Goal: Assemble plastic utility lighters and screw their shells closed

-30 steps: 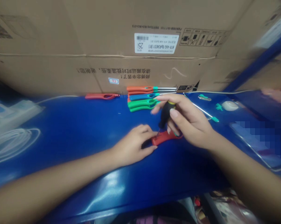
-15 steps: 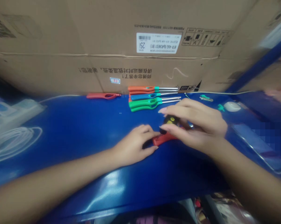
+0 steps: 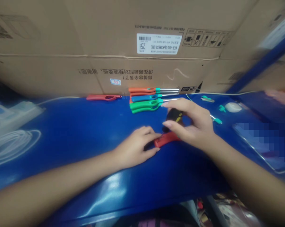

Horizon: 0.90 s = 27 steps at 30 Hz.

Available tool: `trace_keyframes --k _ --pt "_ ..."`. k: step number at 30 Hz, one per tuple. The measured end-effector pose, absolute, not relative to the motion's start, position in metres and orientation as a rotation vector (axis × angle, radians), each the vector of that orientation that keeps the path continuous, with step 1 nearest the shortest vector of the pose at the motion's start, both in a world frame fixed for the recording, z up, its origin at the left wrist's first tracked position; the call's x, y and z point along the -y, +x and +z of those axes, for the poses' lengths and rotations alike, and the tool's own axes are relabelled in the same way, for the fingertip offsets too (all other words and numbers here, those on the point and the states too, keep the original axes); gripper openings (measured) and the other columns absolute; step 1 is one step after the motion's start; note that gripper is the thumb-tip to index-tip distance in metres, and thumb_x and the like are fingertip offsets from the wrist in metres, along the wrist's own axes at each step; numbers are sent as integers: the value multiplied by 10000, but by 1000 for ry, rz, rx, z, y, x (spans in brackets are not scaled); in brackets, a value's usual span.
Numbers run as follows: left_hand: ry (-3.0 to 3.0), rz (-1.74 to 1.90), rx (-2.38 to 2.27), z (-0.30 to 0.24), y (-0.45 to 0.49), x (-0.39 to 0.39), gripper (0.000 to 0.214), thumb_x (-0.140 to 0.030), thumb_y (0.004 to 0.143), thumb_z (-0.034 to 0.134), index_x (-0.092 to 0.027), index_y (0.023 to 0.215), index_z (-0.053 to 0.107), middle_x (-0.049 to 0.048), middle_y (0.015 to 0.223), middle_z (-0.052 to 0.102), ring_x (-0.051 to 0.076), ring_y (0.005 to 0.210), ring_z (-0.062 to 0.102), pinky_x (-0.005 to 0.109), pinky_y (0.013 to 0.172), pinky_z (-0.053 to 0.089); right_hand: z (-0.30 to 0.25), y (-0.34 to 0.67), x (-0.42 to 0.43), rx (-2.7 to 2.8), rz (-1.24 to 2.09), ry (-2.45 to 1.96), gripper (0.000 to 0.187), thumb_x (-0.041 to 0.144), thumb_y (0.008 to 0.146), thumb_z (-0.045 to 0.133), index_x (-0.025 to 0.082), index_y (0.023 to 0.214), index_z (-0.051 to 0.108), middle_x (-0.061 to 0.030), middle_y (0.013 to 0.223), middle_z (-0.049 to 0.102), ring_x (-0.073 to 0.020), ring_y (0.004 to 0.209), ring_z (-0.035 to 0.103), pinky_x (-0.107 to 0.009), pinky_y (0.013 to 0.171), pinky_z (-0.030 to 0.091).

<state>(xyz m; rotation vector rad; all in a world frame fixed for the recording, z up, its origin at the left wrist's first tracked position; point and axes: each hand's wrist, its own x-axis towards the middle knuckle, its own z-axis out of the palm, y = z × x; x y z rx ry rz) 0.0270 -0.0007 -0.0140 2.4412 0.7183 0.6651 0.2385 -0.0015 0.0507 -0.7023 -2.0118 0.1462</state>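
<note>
A red lighter body (image 3: 165, 139) lies on the blue table (image 3: 85, 132) in the middle of the view. My left hand (image 3: 135, 146) pinches its near end between thumb and fingers and holds it down. My right hand (image 3: 192, 124) is closed round a black screwdriver (image 3: 173, 118) with a yellow mark on its handle. The screwdriver stands tilted over the red body, its tip hidden at the body's near end.
A row of orange, blue and green long-nosed lighters (image 3: 149, 99) lies behind the hands, against a large cardboard box (image 3: 123, 47). One red lighter (image 3: 103, 97) lies apart to the left. A coiled white cable (image 3: 12, 145) sits at the far left. Small green parts (image 3: 219, 108) lie at the right.
My right hand turned round the screwdriver handle, fingers first folding flat over it, then lifting back. My left hand and the red body stayed still.
</note>
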Motion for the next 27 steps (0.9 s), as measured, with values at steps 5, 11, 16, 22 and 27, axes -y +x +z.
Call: trace_keyframes --k 5,11,16,22,27 --pt "2438 649 -721 -15 27 1 343 -287 935 636 -187 1264 640 75 1073 624 224 1008 586 407 945 511 48 234 8 1942 718 -614 363 239 1044 432 274 1383 557 -54 1149 714 -59 501 558 -205 447 503" --pt "2447 669 -718 -16 26 1 340 -294 940 627 -202 1267 633 83 1126 632 236 1048 598 426 983 501 51 231 8 1962 108 -534 273 161 872 706 239 1132 725 -33 861 734 -160 755 669 -274 646 572" --pt "2441 653 -727 -15 27 0 363 -281 930 643 -186 1279 632 73 1082 627 224 1018 595 406 951 514 57 233 14 2029 293 -615 391 162 999 473 248 1351 619 -70 1149 728 -153 820 696 -312 737 597" --pt "2445 647 -730 -16 26 1 319 -290 940 626 -192 1243 649 88 1162 635 243 1091 595 421 1001 496 62 232 13 2015 302 -600 260 167 931 622 230 1162 725 -45 953 744 -175 821 683 -324 729 582" --pt "2446 644 -743 -16 26 1 362 -301 937 633 -200 1284 631 90 1186 632 248 1107 592 431 1010 493 60 232 12 1997 113 -614 276 192 892 690 254 1159 718 -37 925 733 -176 761 644 -316 667 552"
